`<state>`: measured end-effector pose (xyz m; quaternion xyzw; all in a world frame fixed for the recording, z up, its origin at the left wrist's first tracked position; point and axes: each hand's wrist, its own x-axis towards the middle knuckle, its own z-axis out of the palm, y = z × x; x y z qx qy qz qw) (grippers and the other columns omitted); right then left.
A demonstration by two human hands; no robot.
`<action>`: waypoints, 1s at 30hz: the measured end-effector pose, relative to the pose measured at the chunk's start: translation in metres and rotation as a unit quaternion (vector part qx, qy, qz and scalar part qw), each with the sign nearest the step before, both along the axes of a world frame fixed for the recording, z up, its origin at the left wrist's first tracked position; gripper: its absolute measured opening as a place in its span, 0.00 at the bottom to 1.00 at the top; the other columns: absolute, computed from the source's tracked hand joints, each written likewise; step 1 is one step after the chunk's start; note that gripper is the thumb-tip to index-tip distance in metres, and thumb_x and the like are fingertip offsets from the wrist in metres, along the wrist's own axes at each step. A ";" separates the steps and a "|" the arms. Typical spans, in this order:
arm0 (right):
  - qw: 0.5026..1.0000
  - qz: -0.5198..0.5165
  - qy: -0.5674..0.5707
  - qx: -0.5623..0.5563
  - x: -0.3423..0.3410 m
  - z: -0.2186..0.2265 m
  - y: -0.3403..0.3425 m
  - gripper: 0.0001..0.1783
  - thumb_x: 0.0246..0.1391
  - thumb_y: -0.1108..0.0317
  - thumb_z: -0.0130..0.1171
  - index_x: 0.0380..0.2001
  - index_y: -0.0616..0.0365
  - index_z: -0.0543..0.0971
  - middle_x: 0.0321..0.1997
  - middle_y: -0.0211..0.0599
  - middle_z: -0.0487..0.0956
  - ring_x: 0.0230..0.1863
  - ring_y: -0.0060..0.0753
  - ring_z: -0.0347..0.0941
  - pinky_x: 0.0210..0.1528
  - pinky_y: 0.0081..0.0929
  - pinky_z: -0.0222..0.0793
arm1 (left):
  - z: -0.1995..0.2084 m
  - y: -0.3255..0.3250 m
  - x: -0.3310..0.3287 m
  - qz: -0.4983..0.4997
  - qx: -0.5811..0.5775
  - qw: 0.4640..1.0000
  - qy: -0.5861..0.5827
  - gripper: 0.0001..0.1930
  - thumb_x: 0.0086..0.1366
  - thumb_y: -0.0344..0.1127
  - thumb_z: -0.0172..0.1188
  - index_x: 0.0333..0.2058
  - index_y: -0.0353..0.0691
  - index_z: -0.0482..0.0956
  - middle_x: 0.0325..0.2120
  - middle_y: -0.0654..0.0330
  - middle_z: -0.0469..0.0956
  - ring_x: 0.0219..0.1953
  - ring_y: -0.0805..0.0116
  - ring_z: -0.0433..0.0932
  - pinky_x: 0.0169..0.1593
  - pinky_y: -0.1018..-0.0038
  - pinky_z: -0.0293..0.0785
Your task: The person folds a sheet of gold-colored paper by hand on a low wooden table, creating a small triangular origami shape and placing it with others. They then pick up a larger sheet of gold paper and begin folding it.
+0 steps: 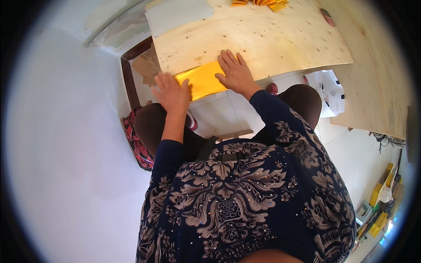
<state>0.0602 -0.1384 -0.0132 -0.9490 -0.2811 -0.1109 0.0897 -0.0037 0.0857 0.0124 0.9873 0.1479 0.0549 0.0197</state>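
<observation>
A shiny golden-yellow sheet [204, 80], perhaps foil or paper, lies along the near edge of the wooden board table [263, 44]. Over its left end is my left hand [173, 93], slightly blurred, with its fingers apart. My right hand [237, 73] rests flat on the sheet's right end, fingers stretched toward the far side and thumb out to the left. Neither hand grips anything. Parts of both ends of the sheet are hidden under my hands.
Several small orange-gold folded pieces [263, 3] lie at the table's far edge. A pale sheet [175, 15] covers the far left corner. A small red object [327, 17] sits far right. Below the right side stands a white bag [331, 94]; a red-black patterned bag [131, 136] is by my left leg.
</observation>
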 end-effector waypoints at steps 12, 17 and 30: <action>1.000 0.004 -0.010 -0.005 0.001 -0.004 0.001 0.35 0.60 0.46 0.50 0.62 0.60 0.68 0.71 0.46 0.60 0.73 0.43 0.51 0.73 0.47 0.41 | -0.029 -0.014 0.012 -0.110 -0.076 0.991 0.014 0.42 0.67 0.59 0.46 0.68 0.32 0.50 0.70 0.47 0.47 0.73 0.56 0.41 0.72 0.54 0.29; 1.000 -0.012 0.004 -0.021 -0.002 0.002 0.005 0.35 0.60 0.48 0.50 0.62 0.62 0.66 0.71 0.48 0.60 0.73 0.47 0.51 0.71 0.51 0.44 | -0.025 -0.013 0.011 -0.102 -0.078 0.992 0.006 0.43 0.66 0.60 0.47 0.67 0.30 0.51 0.70 0.46 0.48 0.73 0.54 0.41 0.72 0.53 0.31; 0.999 0.018 -0.032 0.037 -0.004 -0.005 -0.004 0.35 0.60 0.45 0.48 0.63 0.59 0.66 0.70 0.44 0.61 0.73 0.44 0.51 0.73 0.47 0.41 | -0.028 -0.013 0.010 -0.109 -0.055 0.992 -0.001 0.40 0.68 0.58 0.46 0.67 0.31 0.53 0.70 0.46 0.49 0.73 0.53 0.43 0.71 0.52 0.34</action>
